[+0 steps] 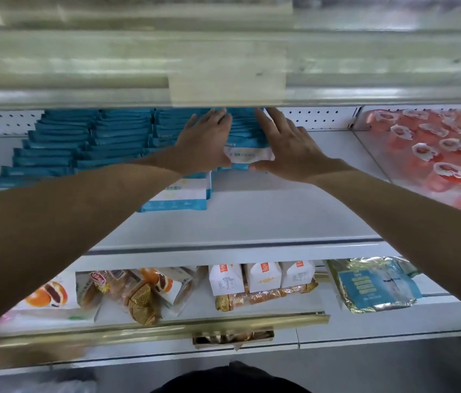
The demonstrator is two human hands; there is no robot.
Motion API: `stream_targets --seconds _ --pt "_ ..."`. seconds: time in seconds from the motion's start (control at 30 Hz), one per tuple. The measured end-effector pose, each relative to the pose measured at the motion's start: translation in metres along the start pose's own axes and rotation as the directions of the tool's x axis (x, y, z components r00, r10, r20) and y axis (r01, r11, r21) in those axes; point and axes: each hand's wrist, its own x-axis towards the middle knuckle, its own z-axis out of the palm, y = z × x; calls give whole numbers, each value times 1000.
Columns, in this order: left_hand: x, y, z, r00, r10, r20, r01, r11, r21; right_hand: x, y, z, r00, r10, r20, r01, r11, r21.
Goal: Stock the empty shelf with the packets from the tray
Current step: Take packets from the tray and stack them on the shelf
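Observation:
Several rows of blue and white packets [62, 143] stand on edge on the white shelf [280, 219], filling its left and middle. My left hand [204, 140] and my right hand [286, 143] press flat against the two sides of the rightmost row of packets [247, 150], fingers straight and pointing to the back wall. The front packet of that row shows its white face between my thumbs. Another packet [178, 195] leans in front of the neighbouring row, under my left forearm. No tray is in view.
Red jelly cups [436, 154] fill the bay to the right behind a clear divider. An upper shelf edge [223, 66] hangs low over the hands. The lower shelf holds bread and cake packs [144, 290], white boxes [262, 275] and a blue-gold bag [376, 285].

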Motion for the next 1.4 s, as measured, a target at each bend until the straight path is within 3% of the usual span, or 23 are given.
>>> stream_targets --seconds 0.17,0.3,0.43,0.6,0.87,1.4 --pt "-29 -42 -23 999 23 37 -21 998 -53 7 -23 -19 989 -83 -119 77 996 -50" --pt "-64 -86 -30 986 -49 160 62 995 -76 15 -59 -17 974 -180 -137 185 983 21" --pt "-88 -111 -31 967 20 253 -6 998 -56 27 -95 -12 974 -216 70 214 976 37" --pt "-109 -124 -25 909 -21 416 -23 995 101 28 -121 -1 938 -254 236 278 958 -74" --pt "-105 -104 -11 943 14 331 -62 989 136 33 -130 5 939 -186 290 254 943 -216" --pt "-56 -95 4 999 -38 35 26 955 295 65 -124 16 987 -93 133 135 926 -352"
